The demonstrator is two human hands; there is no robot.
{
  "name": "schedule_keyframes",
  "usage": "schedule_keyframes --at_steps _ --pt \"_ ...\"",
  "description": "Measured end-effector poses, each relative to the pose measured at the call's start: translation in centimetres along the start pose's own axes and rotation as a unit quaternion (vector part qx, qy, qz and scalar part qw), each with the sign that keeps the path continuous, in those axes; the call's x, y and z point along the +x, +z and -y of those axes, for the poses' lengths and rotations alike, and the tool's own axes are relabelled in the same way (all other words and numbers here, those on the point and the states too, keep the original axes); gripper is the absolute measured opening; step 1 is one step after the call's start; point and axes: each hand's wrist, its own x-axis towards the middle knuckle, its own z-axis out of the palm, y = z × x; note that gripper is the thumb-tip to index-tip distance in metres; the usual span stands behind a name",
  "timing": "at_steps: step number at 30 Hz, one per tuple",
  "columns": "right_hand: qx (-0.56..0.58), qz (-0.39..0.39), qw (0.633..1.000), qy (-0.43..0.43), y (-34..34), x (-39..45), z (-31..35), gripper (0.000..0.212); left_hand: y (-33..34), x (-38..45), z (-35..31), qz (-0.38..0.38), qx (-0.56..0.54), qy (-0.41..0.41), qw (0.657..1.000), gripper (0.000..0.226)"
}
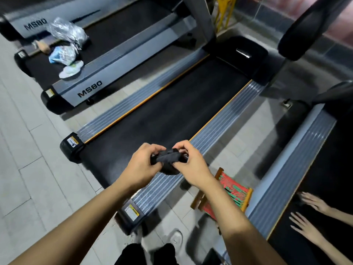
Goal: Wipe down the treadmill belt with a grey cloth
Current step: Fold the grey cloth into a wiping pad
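The black treadmill belt [172, 109] runs from the near end toward the far right, between ribbed grey side rails with orange edges. Above its near end I hold a dark grey cloth [168, 158], bunched up in the air. My left hand [142, 165] grips the cloth's left side, and my right hand [191, 165] grips its right side. Both hands are closed on the fabric, close together. The cloth does not touch the belt.
Another treadmill marked MS80 [89, 88] stands to the left with plastic bags [66, 31] and a white shoe [71, 70] on its belt. A small red-green woven stool [229, 192] sits by the right rail. Another person's two hands [309, 215] rest on the treadmill at right.
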Motion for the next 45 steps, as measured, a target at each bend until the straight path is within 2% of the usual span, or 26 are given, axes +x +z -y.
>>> schedule_keyframes --at_steps 5,8,15,19,25,31,35,38,45 --pt "-0.006 -0.028 0.999 -0.038 -4.3 0.1 3.1 0.039 -0.9 0.2 -4.4 -0.059 -0.034 0.031 0.997 0.025" --pt "0.01 -0.028 0.998 -0.06 -5.7 0.9 4.4 0.039 -1.6 1.1 -5.9 -0.064 -0.053 0.039 0.996 0.018" --pt "-0.072 -0.055 0.991 -0.102 -5.7 6.1 6.4 0.038 -4.1 5.5 -6.5 -0.149 -0.088 -0.059 0.983 0.012" --pt "-0.116 -0.005 0.987 -0.108 -4.9 9.9 6.4 0.035 -5.8 9.2 -5.1 -0.2 -0.134 -0.089 0.967 0.014" --pt "-0.192 0.079 0.973 -0.098 -3.5 14.5 5.9 0.047 -6.8 14.4 -2.3 -0.224 -0.205 -0.14 0.942 0.019" --pt "-0.23 0.123 0.961 -0.092 -1.2 18.1 7.1 0.06 -7.9 16.0 -0.4 -0.261 -0.252 -0.181 0.914 0.019" --pt "-0.264 0.126 0.948 -0.123 0.4 20.7 7.9 0.069 -8.4 17.1 0.2 -0.291 -0.264 -0.207 0.896 0.023" --pt "-0.276 0.124 0.942 -0.144 1.3 22.6 8.2 0.067 -8.3 18.2 0.6 -0.313 -0.277 -0.215 0.882 0.023" --pt "-0.325 0.146 0.916 -0.182 2.7 27.6 4.5 0.065 -4.7 21.8 4.1 -0.364 -0.322 -0.257 0.835 0.022"
